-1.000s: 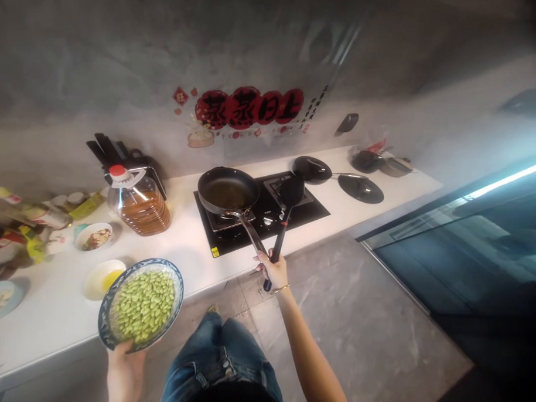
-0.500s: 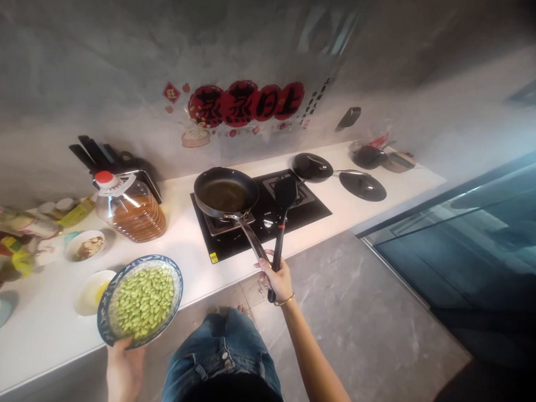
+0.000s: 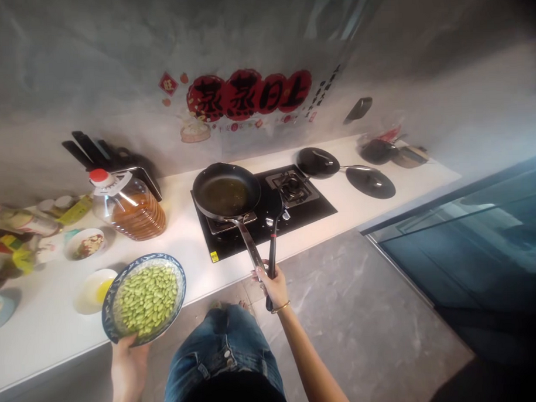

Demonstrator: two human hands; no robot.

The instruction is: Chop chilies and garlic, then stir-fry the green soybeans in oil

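My left hand (image 3: pixel 129 364) grips the near rim of a blue-and-white patterned bowl (image 3: pixel 109 324), raised at the counter's front edge. Shelled green beans (image 3: pixel 148 300) fill it. My right hand (image 3: pixel 273 284) is closed around the black handle of a spatula (image 3: pixel 273 248); its dark head is hard to make out against the stove. The same hand is also at the end of the handle of a frying pan (image 3: pixel 251 244), with fingers around it. The pan sits on the left burner, a shallow layer of oil (image 3: pixel 228 195) in its bottom.
An oil jug (image 3: pixel 131 208) and knife block (image 3: pixel 93 151) stand left of the stove (image 3: pixel 234 243). A bowl with yellow liquid (image 3: pixel 92 283) and a bowl of chopped ingredients (image 3: pixel 85 244) are farther left. Lids (image 3: pixel 317 162) lie right of the right burner (image 3: pixel 293 187).
The spatula's head has swung left and down, off the right burner toward the pan. The bowl of beans has shifted slightly right, and the view has tilted a little.
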